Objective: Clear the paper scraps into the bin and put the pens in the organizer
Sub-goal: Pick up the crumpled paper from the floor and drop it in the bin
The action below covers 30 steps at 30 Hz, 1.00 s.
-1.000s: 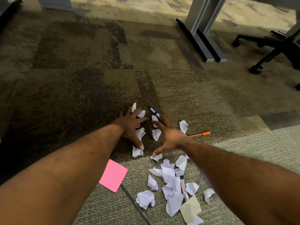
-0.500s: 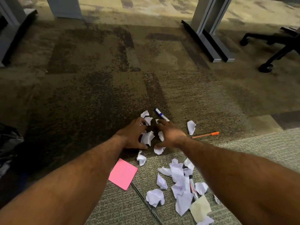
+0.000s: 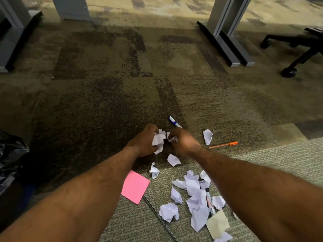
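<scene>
Crumpled white scraps [image 3: 195,193] (pens [image 3: 223,145] among them)

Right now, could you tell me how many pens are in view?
4: blue-capped pen beyond the hands, orange pen right, black pen by the pink note, marker half-buried in scraps. More may be hidden.

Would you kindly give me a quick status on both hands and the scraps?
Left hand shut on paper scraps; right hand shut on smaller scrap. Loose pile remains on carpet. Orange pen, blue marker untouched. No obstruction.
</scene>
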{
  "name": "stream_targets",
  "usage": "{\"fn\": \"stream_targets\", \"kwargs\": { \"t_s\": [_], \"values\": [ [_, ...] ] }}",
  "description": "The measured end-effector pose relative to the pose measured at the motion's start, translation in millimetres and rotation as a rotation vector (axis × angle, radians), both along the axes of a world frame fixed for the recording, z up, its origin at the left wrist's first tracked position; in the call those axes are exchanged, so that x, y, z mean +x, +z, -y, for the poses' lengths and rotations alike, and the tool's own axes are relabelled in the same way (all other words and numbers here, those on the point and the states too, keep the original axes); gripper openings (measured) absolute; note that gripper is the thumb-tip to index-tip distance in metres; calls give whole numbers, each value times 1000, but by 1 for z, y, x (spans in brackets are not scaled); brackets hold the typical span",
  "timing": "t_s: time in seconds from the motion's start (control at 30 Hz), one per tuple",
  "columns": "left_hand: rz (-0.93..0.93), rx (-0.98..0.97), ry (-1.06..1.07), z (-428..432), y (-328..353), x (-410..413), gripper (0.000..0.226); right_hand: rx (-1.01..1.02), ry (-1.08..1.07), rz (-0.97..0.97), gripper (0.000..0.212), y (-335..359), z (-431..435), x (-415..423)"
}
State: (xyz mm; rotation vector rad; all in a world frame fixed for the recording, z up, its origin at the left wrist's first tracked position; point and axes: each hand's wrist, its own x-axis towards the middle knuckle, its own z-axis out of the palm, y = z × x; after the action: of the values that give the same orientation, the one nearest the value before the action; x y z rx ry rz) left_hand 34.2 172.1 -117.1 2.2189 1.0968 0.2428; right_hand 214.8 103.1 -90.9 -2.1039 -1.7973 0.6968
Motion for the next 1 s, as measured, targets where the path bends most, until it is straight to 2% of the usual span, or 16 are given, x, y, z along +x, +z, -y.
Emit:
{"fn": "stream_targets", "kwargs": {
  "t_s": [0.07,0.17,0.23,0.27,0.33,0.47,0.53,0.63,0.7,0.73,0.83,0.87,1.0],
  "values": [
    [-53,-13,-50,-4,3,1,71,-64,12,-41,39,6,2,5],
    [-181,-84,-180,-12,10,3,111,-191,146,28,85,7,8,13],
    [-285,-113,-251,-15,14,6,123,-295,180,129,113,2,13,15],
    [-341,-98,-277,-14,15,8,123,-315,187,175,119,-1,16,15],
    [-408,-18,-289,-8,14,11,107,-301,201,216,112,-7,20,12],
    [-298,69,-194,3,13,11,58,-218,112,91,62,-11,20,7],
    [-262,48,-141,7,12,9,52,-220,99,96,44,-11,18,3],
    [-202,8,-61,9,9,6,48,-194,62,142,30,-11,16,-5],
    [-159,0,-15,7,9,-1,48,-159,37,155,28,-12,16,-7],
    [-128,-1,12,5,10,-6,48,-131,26,150,35,-13,16,-7],
    [-33,-17,91,-5,13,-21,46,-104,-18,120,76,-16,15,-5],
    [-4,-28,113,-8,14,-25,44,-112,-14,123,78,-16,15,-4],
    [103,-116,205,-15,23,-34,36,-102,64,161,45,-17,12,-4]
  ]
}}
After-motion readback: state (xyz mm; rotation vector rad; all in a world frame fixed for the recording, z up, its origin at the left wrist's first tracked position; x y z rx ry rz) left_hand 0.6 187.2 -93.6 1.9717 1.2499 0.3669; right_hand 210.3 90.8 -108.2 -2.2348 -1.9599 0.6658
